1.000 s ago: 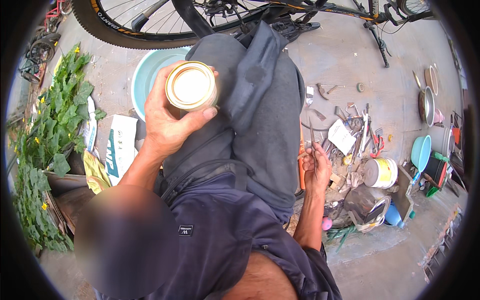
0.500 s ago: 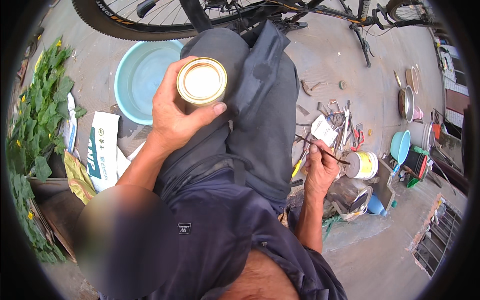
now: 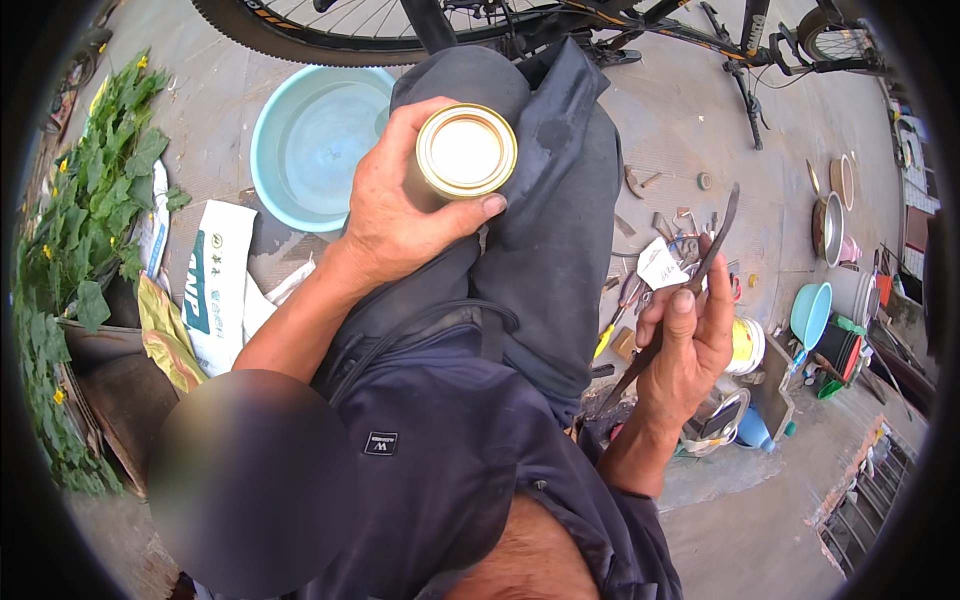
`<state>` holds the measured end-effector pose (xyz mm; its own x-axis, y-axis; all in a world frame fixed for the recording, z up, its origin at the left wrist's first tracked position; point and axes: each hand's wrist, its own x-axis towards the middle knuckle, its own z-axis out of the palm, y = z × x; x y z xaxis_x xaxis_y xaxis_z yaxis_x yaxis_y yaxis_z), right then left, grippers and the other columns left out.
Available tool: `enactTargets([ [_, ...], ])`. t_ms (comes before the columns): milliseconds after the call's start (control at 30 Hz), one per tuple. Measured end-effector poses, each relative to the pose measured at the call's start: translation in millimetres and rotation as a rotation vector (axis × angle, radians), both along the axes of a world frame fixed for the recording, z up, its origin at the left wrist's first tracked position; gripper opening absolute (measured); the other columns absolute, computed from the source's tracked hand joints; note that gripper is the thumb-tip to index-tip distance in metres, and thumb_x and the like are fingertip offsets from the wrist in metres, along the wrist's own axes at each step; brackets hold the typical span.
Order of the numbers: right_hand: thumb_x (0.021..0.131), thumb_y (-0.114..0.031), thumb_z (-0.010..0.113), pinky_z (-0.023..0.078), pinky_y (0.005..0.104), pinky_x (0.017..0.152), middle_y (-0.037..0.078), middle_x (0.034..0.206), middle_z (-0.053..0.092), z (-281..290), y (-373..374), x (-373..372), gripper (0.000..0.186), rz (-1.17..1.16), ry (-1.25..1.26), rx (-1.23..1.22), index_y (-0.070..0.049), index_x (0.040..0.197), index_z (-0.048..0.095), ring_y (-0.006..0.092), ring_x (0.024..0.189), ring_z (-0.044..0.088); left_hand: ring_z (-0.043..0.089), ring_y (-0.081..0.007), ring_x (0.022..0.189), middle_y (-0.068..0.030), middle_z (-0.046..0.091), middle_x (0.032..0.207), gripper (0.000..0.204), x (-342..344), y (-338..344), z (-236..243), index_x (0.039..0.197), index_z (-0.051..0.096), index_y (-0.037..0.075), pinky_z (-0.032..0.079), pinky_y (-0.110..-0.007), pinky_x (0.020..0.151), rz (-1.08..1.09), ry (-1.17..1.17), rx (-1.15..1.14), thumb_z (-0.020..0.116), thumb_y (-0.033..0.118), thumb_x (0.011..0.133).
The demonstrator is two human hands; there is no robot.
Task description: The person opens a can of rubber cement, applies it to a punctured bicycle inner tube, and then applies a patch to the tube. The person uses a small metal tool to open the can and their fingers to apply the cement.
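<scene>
Left hand: gripping a can around its side, thumb pressing near the lower rim; can showing a gold rim and a bright, pale top, sitting within the hand above the dark trousers. Right hand: pinching a thin, dark, curved tool between thumb and fingers, one end rising past the fingertips, the other slanting down toward the lap. Basin, pale blue: standing just beyond the left hand, to its left. Sack, white and green: lying left of that hand. Bicycle, black: lying beyond both hands. Paper, white: resting among small tools, just beyond the right hand
</scene>
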<state>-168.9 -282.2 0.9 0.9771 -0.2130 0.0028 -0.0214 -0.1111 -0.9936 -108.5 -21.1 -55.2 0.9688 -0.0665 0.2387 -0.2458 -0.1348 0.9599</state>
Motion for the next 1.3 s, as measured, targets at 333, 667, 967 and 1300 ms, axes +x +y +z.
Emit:
enactTargets([
  [333,0.085,-0.004,0.074,0.041,0.0299,0.052,0.008,0.068,0.051,32,33,35,0.038,0.584,-0.121,-0.614,-0.004,0.122,0.068,0.0165,0.055,0.048,0.062,-0.0220,0.116,-0.0169,0.061,0.126,0.073,0,2,-2,0.133,0.043,-0.003,0.049,-0.034,0.100,0.046,-0.124,0.103,0.080,-0.007,0.070],
  [667,0.088,-0.004,0.071,0.044,0.0306,0.054,0.009,0.070,0.053,51,27,57,0.034,0.709,-0.102,-0.811,-0.002,0.122,0.067,0.0177,0.056,0.052,0.063,-0.0201,0.112,-0.0136,0.064,0.123,0.070,1,1,-5,0.129,0.048,-0.001,0.049,-0.032,0.097,0.111,-0.192,0.123,0.084,0.000,0.069],
  [967,0.104,-0.018,0.054,0.046,0.0215,0.057,0.002,0.072,0.061,73,34,55,0.027,0.683,0.568,-0.370,0.002,0.119,0.065,0.0072,0.061,0.056,0.063,-0.0208,0.112,-0.0143,0.064,0.122,0.071,4,0,-7,0.129,0.049,-0.001,0.049,-0.032,0.098,0.107,-0.208,0.140,0.084,-0.002,0.067],
  [1300,0.085,-0.004,0.072,0.044,0.0347,0.059,0.011,0.071,0.054,77,28,75,0.028,0.759,0.025,-0.858,-0.003,0.113,0.070,0.0215,0.062,0.053,0.064,-0.0222,0.111,-0.0151,0.064,0.123,0.073,4,0,-8,0.129,0.049,-0.001,0.050,-0.033,0.097,0.103,-0.230,0.163,0.085,-0.001,0.066],
])
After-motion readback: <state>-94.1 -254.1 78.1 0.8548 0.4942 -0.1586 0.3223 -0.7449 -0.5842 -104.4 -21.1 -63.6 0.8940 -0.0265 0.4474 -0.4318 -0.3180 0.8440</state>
